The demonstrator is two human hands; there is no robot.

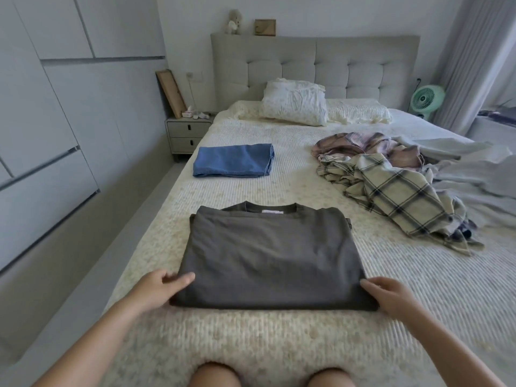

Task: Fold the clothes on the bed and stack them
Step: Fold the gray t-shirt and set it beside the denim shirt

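Observation:
A dark grey T-shirt (268, 255) lies folded into a rectangle on the cream bedspread (279, 344), collar at the far end. My left hand (163, 287) grips its near left corner, thumb on top of the cloth. My right hand (391, 298) holds the near right corner the same way. Farther up the bed on the left lies a folded blue denim garment (233, 160). On the right sits an unfolded heap: a cream plaid shirt (396, 191), a pinkish plaid piece (363, 143) and pale grey cloth (474, 169).
A pillow (294, 101) and a rumpled cream cover lie against the padded headboard (315, 60). A nightstand (185, 134) stands left of the bed beside white wardrobe doors. A green fan (427, 97) and a curtain are at the far right. My knees show at the bottom edge.

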